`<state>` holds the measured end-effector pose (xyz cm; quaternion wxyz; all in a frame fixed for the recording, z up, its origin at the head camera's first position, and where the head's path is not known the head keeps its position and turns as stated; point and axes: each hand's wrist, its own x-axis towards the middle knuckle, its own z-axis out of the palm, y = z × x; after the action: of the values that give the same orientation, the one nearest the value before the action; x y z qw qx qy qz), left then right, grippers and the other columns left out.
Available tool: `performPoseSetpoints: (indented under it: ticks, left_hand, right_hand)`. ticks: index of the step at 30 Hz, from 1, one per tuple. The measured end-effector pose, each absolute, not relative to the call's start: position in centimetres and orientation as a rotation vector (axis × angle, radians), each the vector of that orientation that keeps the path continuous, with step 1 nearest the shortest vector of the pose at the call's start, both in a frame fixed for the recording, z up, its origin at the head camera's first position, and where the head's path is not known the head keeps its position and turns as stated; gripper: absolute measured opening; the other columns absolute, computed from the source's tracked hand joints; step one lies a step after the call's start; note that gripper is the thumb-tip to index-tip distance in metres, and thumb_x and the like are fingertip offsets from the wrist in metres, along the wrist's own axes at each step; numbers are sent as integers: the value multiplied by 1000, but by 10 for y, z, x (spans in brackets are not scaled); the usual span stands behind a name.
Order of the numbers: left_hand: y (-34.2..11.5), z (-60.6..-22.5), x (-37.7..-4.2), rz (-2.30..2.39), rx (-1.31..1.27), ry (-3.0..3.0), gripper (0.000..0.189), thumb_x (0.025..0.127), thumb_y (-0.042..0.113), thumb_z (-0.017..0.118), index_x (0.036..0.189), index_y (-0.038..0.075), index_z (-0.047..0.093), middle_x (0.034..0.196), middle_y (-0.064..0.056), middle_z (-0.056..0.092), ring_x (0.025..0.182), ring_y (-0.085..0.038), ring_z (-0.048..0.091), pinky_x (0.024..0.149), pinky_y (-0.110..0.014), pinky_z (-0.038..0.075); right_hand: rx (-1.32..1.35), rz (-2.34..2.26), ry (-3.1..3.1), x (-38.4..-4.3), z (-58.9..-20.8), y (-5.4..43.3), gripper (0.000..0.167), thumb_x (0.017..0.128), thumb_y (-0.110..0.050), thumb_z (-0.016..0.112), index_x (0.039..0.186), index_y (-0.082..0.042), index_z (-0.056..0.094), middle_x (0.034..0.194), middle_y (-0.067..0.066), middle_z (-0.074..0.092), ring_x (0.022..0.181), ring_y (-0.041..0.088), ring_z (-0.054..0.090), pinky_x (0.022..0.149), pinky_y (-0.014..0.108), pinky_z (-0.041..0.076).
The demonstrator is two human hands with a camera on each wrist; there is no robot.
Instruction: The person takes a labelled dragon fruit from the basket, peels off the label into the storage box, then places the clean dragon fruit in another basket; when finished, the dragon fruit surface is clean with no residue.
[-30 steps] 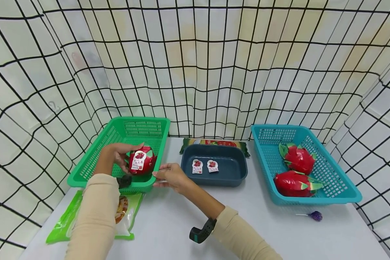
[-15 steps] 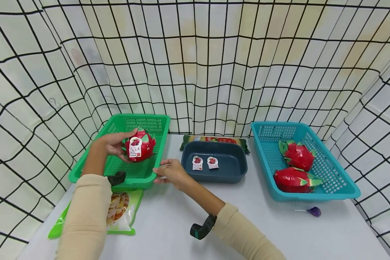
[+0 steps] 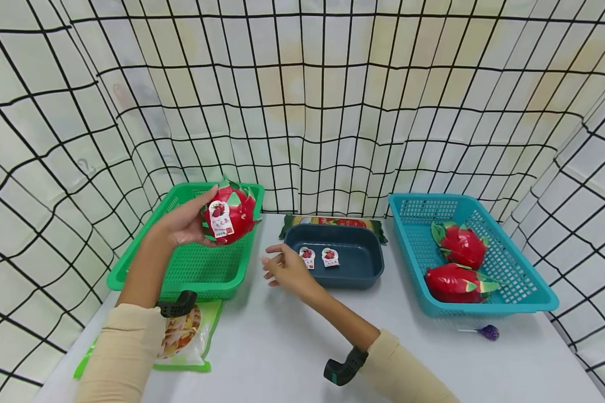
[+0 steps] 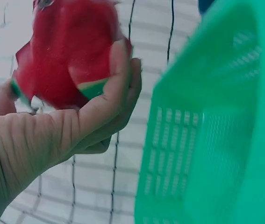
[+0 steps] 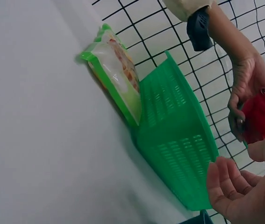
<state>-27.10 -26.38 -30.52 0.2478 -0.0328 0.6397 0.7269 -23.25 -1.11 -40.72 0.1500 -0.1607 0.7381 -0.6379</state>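
My left hand (image 3: pixel 184 221) grips a red dragon fruit (image 3: pixel 239 215) with green scales and holds it up over the right part of the green basket (image 3: pixel 201 268). A white label (image 3: pixel 222 219) with a fruit picture is on its side. In the left wrist view, fingers wrap the dragon fruit (image 4: pixel 76 51) beside the basket's wall (image 4: pixel 169 154). My right hand (image 3: pixel 291 272) hovers between the basket and the dark blue tray (image 3: pixel 355 274), its fingers loosely bent around nothing. In the right wrist view, this right hand (image 5: pixel 239 189) is below the held fruit (image 5: pixel 263 116).
Two labels, left (image 3: pixel 307 257) and right (image 3: pixel 330 257), lie in the tray. Behind it is a green packet (image 3: pixel 333 221). A blue basket (image 3: pixel 418 240) at right holds two dragon fruits; a purple lollipop (image 3: pixel 489 332) lies before it. A food bag (image 3: pixel 181 341) lies before the green basket.
The left hand has lifted the labelled dragon fruit up out of the green basket, toward the right. The right hand has let go of the basket's rim and drawn back to the right.
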Motion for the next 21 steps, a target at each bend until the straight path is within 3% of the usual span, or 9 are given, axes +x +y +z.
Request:
performPoseSetpoints:
  ticks: [7,12,15,21]
  left_hand:
    - [-226,-302,-235,2172,-44,1601,57,96,57,46,139,25,28,134,-3,35,129,-26,31,90,-50,52]
    - [-198,-309,-212,2263,-23,1534,67,96,55,48,148,23,18,137,-3,33,134,-26,27,101,-59,44]
    - [-184,-318,-198,2283,-17,1512,67,97,54,47,149,23,17,139,-4,31,136,-27,24,104,-63,39]
    - [-155,-341,-168,2266,-50,1528,57,100,46,46,144,21,19,145,-11,27,138,-33,24,100,-60,45]
  right_hand:
    - [-487,-1852,2194,-228,-395,36,39,100,-26,56,132,-4,51,107,22,66,90,29,68,78,33,60]
    - [-451,-1896,2266,-225,-387,63,34,99,-25,58,128,-7,55,106,22,67,89,26,69,76,33,60]
    - [-423,-1910,2301,-222,-383,74,33,99,-23,58,128,-8,56,107,22,67,89,25,69,78,33,60]
    - [-398,-1910,2375,-211,-376,95,31,98,-25,60,125,-11,59,105,17,68,87,20,69,78,32,60]
